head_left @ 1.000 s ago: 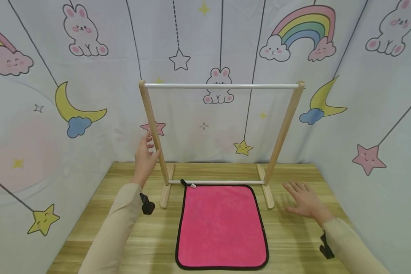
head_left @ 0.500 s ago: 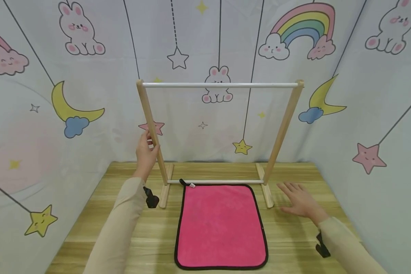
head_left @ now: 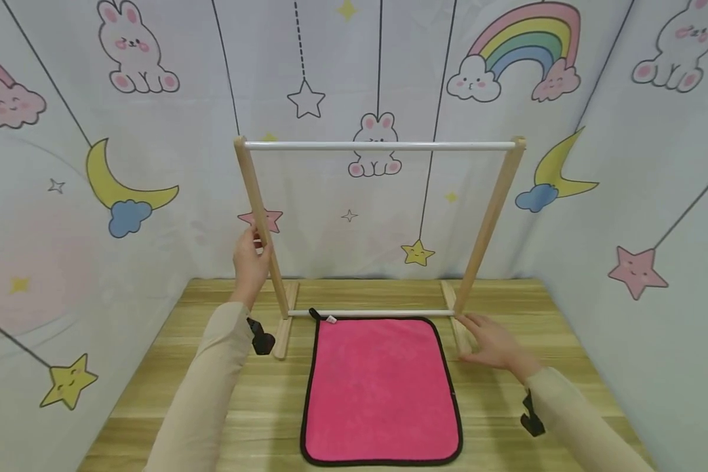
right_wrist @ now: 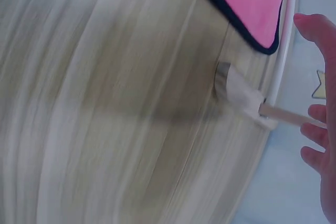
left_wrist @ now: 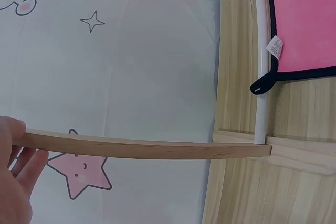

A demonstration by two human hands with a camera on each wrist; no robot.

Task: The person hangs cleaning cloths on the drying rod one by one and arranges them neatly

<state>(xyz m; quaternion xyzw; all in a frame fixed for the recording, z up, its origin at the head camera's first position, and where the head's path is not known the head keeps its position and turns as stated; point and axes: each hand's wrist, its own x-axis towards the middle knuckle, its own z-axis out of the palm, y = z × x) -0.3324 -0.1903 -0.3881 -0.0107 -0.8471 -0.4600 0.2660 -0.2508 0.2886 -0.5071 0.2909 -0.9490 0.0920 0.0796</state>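
Observation:
A wooden rack stands at the back of the table, with a white top bar (head_left: 307, 146) and a white lower bar (head_left: 372, 313) between two posts. My left hand (head_left: 250, 269) pinches the rack's left post (left_wrist: 131, 147) between thumb and fingers, partway up. Beside the right post (head_left: 488, 226), my right hand (head_left: 498, 344) is held low over the right foot, fingers extended and thumb apart. In the right wrist view the fingers overlap that post. A pink cloth (head_left: 383, 393) with black edging lies flat in front, its black loop (left_wrist: 264, 83) crossing the lower bar.
The wood-grain table (head_left: 259, 419) ends at a white fabric backdrop (head_left: 330, 190) printed with rabbits, stars, moons and rainbows. Fabric walls rise on both sides. A small white label (left_wrist: 275, 46) sits at the cloth's corner. Black wrist mounts (head_left: 262, 339) show at both cuffs.
My left hand has closed round the left post. My right hand has moved left, from over the table to the right foot of the rack. Rack and cloth stay put.

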